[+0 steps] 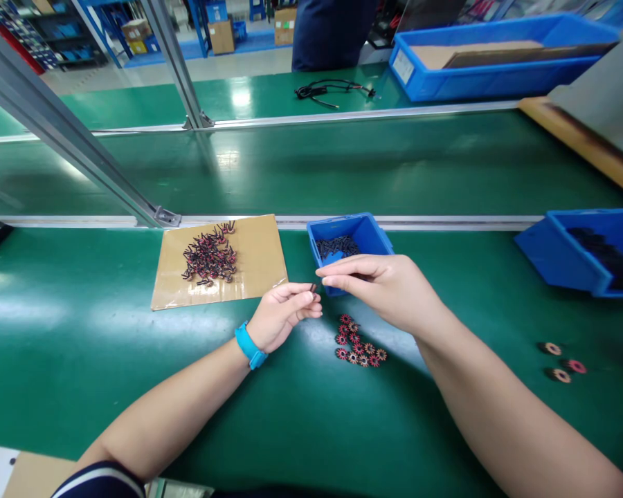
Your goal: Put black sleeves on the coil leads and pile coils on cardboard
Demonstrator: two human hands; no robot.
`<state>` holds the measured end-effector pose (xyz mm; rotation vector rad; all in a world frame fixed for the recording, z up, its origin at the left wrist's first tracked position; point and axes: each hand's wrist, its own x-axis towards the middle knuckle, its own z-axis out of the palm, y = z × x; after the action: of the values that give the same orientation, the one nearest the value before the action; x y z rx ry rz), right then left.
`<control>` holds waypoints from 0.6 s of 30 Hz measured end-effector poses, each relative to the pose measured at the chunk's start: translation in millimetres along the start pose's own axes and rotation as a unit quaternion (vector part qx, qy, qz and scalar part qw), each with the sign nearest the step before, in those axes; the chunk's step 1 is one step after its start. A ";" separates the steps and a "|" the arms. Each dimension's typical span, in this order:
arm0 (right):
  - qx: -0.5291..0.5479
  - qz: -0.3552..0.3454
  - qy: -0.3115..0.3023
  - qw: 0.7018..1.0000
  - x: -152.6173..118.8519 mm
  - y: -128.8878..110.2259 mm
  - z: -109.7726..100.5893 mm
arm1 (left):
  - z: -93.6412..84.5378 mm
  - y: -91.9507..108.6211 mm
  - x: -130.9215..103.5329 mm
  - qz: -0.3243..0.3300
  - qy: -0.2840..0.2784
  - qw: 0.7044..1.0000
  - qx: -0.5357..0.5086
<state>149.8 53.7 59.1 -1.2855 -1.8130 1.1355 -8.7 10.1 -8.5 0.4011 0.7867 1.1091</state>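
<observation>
- A small dark part (314,288) is pinched by thumb and fingers of the left hand (283,311), presumably for fine control;
- the right hand (381,280) is held just beside it, fingertips nearly meeting the thumb; whether anything is gripped cannot be told;
- ring-shaped parts (364,360) are grouped near the blue bin (374,235), apparently for short reaches;
- a wired pile (210,258) is heaped on cardboard (259,256), perhaps for separation;
- the far edge is bounded by a metal rail (446,223); elbow room is offered by the green worktop (239,429).
</observation>
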 end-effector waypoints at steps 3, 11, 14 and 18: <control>0.010 -0.007 0.040 0.999 1.3 0.6 -2.0 | 0.5 0.0 -0.2 -0.001 -0.005 1.000 -0.005; 0.017 0.005 0.041 0.999 5.8 9.2 -0.4 | 1.0 0.0 -0.9 -0.005 -0.019 1.000 -0.012; 0.023 0.002 0.038 0.999 5.8 10.5 1.5 | 1.1 0.5 -1.2 -0.006 -0.016 1.000 -0.009; 0.022 0.000 0.038 0.999 6.2 11.3 2.2 | 1.3 1.2 -1.8 -0.009 -0.009 1.000 0.000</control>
<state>150.5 60.6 48.0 -1.2870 -1.7244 1.1062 -8.9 9.2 -6.2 0.4034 0.7738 1.0867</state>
